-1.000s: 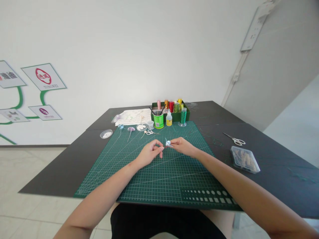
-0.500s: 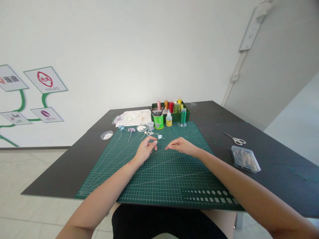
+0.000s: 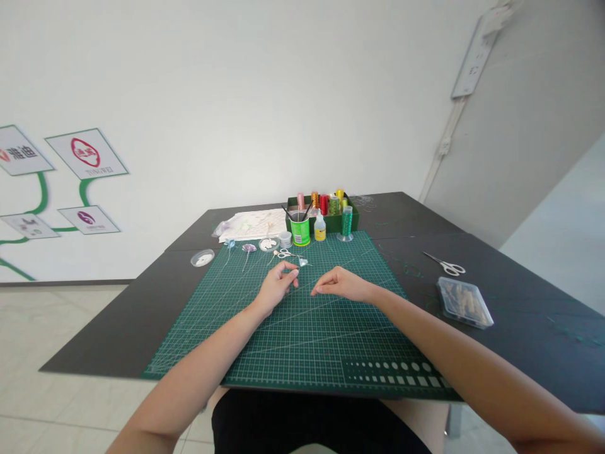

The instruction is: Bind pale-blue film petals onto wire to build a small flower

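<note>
Above the green cutting mat (image 3: 283, 347), my left hand (image 3: 278, 287) is closed in a pinch, thumb against forefinger. Whatever sits between those fingertips is too small to make out. My right hand (image 3: 343, 285) faces it a short gap away, fingertips pinched together and pointing left and down; anything in them is too fine to see. Just beyond the left fingertips is a small pale blue flower piece (image 3: 303, 261). White-handled small scissors (image 3: 284, 253) lie behind it. A purple flower on a stem (image 3: 249, 248) and a blue one (image 3: 229, 243) lie farther left.
At the back stand a green can with brushes (image 3: 300, 231), a glue bottle (image 3: 320, 227), a green thread spool (image 3: 346, 222) and a box of spools (image 3: 336, 221). Larger scissors (image 3: 449, 265) and a clear plastic case (image 3: 465, 302) lie right. A shallow dish (image 3: 203, 258) sits left.
My right hand has dipped slightly down and toward me, its fingertips now lower and a little farther left. My left hand has stayed almost still in its pinch.
</note>
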Motion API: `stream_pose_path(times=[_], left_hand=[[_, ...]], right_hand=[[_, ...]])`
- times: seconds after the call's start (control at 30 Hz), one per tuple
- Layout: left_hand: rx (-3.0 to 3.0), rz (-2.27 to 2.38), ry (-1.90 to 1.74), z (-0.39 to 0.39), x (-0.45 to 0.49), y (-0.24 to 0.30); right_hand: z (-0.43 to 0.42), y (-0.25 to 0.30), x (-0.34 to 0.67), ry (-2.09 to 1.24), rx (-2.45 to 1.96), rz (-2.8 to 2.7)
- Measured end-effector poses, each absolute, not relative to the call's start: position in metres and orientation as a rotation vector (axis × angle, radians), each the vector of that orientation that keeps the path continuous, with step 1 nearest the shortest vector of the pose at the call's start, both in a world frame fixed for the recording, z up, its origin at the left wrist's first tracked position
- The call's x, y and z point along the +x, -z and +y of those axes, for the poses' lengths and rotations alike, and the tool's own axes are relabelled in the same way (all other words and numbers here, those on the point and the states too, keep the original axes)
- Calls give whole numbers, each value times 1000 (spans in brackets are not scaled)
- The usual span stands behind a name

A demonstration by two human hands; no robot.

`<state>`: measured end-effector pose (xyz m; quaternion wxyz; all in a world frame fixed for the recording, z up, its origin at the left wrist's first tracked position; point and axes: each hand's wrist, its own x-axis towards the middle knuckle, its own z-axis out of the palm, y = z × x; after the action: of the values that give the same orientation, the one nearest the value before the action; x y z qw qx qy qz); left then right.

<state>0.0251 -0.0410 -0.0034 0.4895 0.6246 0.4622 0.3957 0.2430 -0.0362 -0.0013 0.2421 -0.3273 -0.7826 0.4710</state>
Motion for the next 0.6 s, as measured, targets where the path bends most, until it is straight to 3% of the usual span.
stream_pose_path(times=[0.6], left_hand=[[1882, 1050, -678, -44, 25, 12]], right_hand=[[-48, -12, 237, -1496, -841, -1621]])
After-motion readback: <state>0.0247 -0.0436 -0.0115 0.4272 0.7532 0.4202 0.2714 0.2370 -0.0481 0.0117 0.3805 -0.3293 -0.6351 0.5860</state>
